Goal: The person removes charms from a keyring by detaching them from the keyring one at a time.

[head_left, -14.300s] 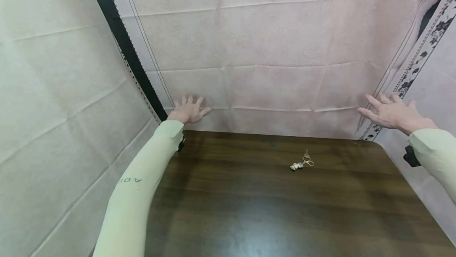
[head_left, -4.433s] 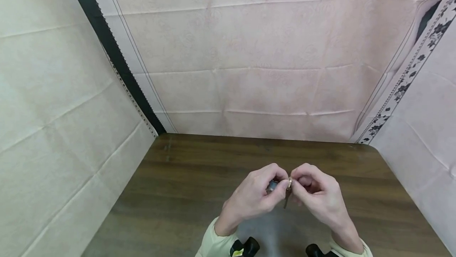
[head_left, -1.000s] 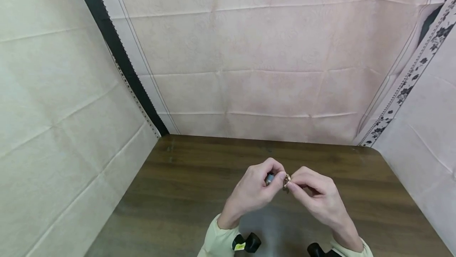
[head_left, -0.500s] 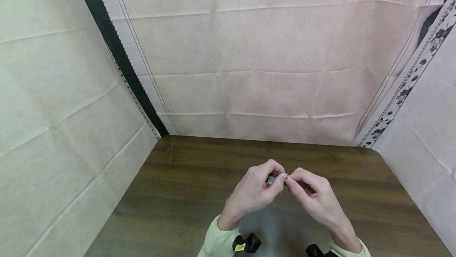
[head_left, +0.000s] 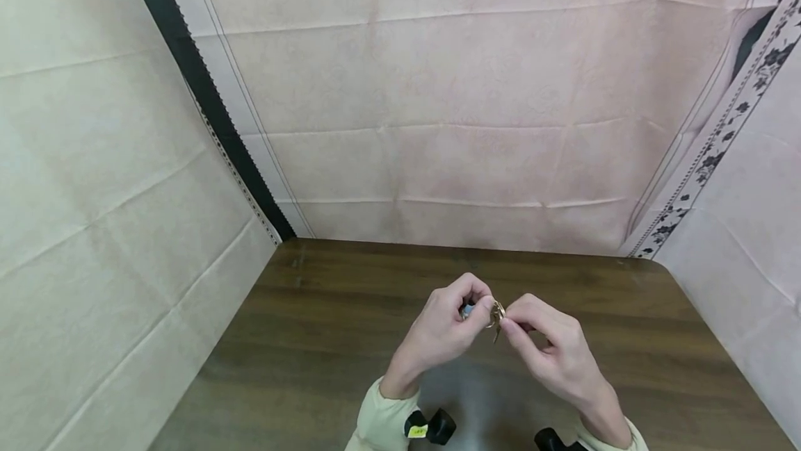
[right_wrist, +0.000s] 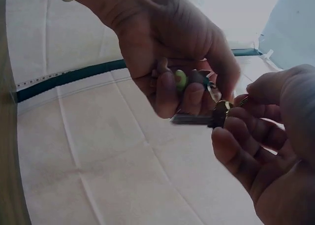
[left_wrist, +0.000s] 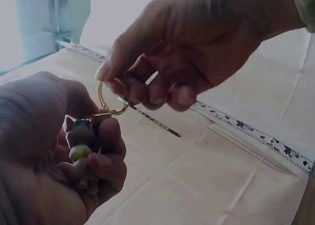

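Note:
Close together above the brown table (head_left: 325,340), both hands work on one keychain. My left hand (head_left: 438,326) curls its fingers around a string of charms (left_wrist: 79,153), with a yellow-green bead among grey and brown pieces. Gold rings (left_wrist: 100,93) stick out from that grip, looped through one another. My right hand (head_left: 553,350) pinches a ring between thumb and index finger, its other fingers bent. From the rings a slim key (right_wrist: 193,119) hangs, pointing down in the head view. Part of the charms is hidden by the left fingers.
A pale cloth wall (head_left: 438,124) rises behind the table's far edge, with more cloth at left (head_left: 112,228) and right (head_left: 745,242). Black wrist cameras (head_left: 441,427) sit at both cuffs.
The keychain lay on the table with both hands open and apart; now both hold it. Over the last second, the left hand has shifted slightly left and the rings and key show more.

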The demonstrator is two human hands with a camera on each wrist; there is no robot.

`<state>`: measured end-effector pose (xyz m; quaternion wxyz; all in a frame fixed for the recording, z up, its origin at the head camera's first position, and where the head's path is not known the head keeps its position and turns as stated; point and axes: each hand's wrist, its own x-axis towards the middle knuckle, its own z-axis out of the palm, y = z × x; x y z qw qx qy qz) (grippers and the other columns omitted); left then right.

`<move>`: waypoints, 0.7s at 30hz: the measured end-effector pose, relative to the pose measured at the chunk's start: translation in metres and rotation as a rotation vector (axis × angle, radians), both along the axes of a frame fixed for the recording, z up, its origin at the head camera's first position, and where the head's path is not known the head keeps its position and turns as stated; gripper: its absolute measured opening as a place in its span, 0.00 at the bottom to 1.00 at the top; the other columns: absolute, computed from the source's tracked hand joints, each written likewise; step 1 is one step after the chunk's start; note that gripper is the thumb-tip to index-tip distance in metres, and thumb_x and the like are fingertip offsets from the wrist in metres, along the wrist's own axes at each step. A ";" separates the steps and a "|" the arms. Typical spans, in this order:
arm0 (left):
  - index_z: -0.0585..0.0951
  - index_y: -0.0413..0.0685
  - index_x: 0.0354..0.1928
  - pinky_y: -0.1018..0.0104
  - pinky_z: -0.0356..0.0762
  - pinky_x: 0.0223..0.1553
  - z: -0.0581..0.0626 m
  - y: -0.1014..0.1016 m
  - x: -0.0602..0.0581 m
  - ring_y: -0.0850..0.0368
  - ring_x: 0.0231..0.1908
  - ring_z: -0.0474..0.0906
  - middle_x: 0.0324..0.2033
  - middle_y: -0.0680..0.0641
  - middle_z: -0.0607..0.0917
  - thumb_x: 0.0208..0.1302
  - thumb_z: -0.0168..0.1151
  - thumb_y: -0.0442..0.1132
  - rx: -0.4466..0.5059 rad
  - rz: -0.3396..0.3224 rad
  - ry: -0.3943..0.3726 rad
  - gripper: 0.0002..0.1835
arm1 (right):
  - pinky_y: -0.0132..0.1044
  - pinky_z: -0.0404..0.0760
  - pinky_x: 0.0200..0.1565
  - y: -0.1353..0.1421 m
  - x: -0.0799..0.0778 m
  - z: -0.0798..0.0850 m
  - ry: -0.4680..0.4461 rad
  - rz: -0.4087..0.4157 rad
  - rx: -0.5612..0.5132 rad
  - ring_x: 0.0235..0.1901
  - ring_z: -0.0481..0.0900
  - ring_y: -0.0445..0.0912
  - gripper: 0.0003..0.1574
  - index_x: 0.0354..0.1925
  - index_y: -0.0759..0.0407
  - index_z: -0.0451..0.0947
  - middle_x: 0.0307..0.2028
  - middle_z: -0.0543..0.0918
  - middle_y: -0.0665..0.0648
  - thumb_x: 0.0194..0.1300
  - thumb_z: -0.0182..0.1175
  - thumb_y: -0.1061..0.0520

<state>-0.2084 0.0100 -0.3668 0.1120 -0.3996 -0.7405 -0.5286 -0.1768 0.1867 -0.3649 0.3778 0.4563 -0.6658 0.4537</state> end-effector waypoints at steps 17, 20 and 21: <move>0.69 0.39 0.36 0.71 0.78 0.26 0.007 -0.007 -0.002 0.66 0.21 0.72 0.25 0.41 0.75 0.74 0.46 0.34 -0.039 -0.195 -0.389 0.07 | 0.25 0.75 0.25 -0.016 -0.005 -0.010 0.036 -0.068 -0.239 0.26 0.79 0.38 0.03 0.30 0.74 0.79 0.27 0.79 0.59 0.61 0.61 0.73; 0.68 0.39 0.35 0.71 0.76 0.24 0.005 -0.007 -0.003 0.67 0.21 0.70 0.25 0.42 0.74 0.74 0.45 0.33 -0.041 -0.215 -0.393 0.08 | 0.22 0.72 0.26 -0.020 -0.007 -0.014 0.091 -0.139 -0.268 0.27 0.77 0.38 0.08 0.28 0.75 0.78 0.26 0.79 0.58 0.63 0.61 0.70; 0.68 0.39 0.34 0.72 0.75 0.23 0.004 -0.006 -0.004 0.68 0.21 0.70 0.25 0.42 0.74 0.74 0.45 0.33 -0.056 -0.223 -0.388 0.08 | 0.22 0.70 0.26 -0.022 -0.007 -0.015 0.112 -0.170 -0.277 0.27 0.76 0.38 0.10 0.27 0.75 0.77 0.26 0.79 0.59 0.64 0.61 0.68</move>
